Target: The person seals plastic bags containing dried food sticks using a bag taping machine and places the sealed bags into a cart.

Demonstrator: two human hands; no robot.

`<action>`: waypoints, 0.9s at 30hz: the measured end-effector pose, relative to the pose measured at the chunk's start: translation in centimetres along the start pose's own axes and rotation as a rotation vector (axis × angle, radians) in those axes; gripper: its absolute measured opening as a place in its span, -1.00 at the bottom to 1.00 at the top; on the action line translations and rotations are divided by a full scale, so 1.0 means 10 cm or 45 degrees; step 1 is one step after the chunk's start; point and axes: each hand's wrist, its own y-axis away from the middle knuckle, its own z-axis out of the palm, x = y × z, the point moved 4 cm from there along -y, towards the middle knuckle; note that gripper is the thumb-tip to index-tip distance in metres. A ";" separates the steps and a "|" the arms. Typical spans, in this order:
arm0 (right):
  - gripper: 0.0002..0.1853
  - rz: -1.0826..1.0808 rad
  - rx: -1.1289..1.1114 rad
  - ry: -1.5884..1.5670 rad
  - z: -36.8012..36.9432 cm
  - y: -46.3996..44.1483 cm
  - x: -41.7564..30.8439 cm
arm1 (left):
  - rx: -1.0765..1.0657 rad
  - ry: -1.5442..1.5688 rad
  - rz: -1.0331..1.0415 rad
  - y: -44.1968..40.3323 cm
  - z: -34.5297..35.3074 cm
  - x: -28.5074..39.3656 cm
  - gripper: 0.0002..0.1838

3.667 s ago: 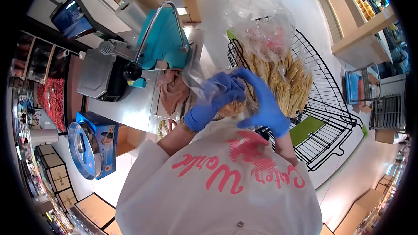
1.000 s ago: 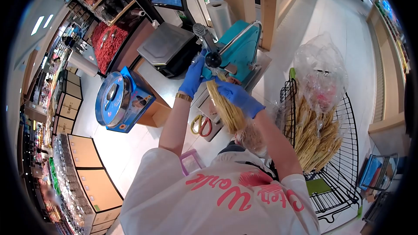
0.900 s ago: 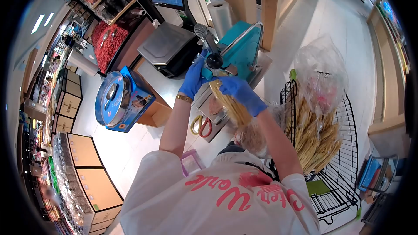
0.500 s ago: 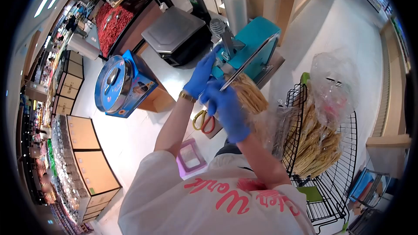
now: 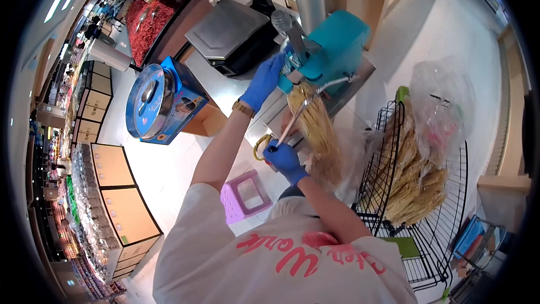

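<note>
My right hand (image 5: 286, 161), in a blue glove, is closed around the end of a long metal lever (image 5: 306, 104) on a teal bench machine (image 5: 340, 31). The lever slants down toward me across a clear bag of dried yellow strips (image 5: 315, 124), whose top end is at the machine's front. My left hand (image 5: 265, 81), also blue-gloved, lies along the machine's near left side with fingers stretched out; its fingertips are partly hidden. Scissors (image 5: 260, 146) with a yellow handle loop lie just left of my right hand, which partly covers them.
A wire cart (image 5: 388, 152) at right holds more bagged yellow strips (image 5: 413, 191). Behind my left hand is a flat-topped scale (image 5: 228, 28). A blue box with a round metal tray (image 5: 149, 101) stands at left, and a purple stool (image 5: 230, 200) is below. A plastic roll (image 5: 308, 3) stands behind.
My right hand has come down toward me, swinging the lever lower with it. My left hand stays by the machine, slightly higher. More of the bagged strips shows.
</note>
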 end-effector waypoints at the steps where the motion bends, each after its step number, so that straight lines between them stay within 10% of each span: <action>1: -0.79 0.087 -0.062 -0.181 -0.02 0.04 -0.10 | 0.079 0.060 -0.004 0.02 0.02 0.02 -0.65; 8: -0.77 -0.306 -0.033 -1.270 -1.38 -0.05 -1.94 | 0.764 -0.825 0.583 0.29 0.01 0.68 -0.79; 12: -0.74 -0.201 -0.282 -1.252 -1.83 -0.14 -1.87 | 0.498 -0.545 0.637 0.37 0.06 0.75 -0.83; 14: -0.71 -0.200 -0.057 -1.095 -2.00 0.10 -1.76 | 0.235 -0.157 0.239 0.40 0.07 0.71 -0.82; 22: -0.72 -0.633 0.363 -0.473 -2.27 0.81 -1.26 | -0.321 0.350 0.104 0.61 0.57 1.34 -0.70; 27: -0.70 -0.732 0.591 -0.385 -2.24 1.09 -1.22 | -0.212 0.442 0.072 0.67 0.88 1.91 -0.75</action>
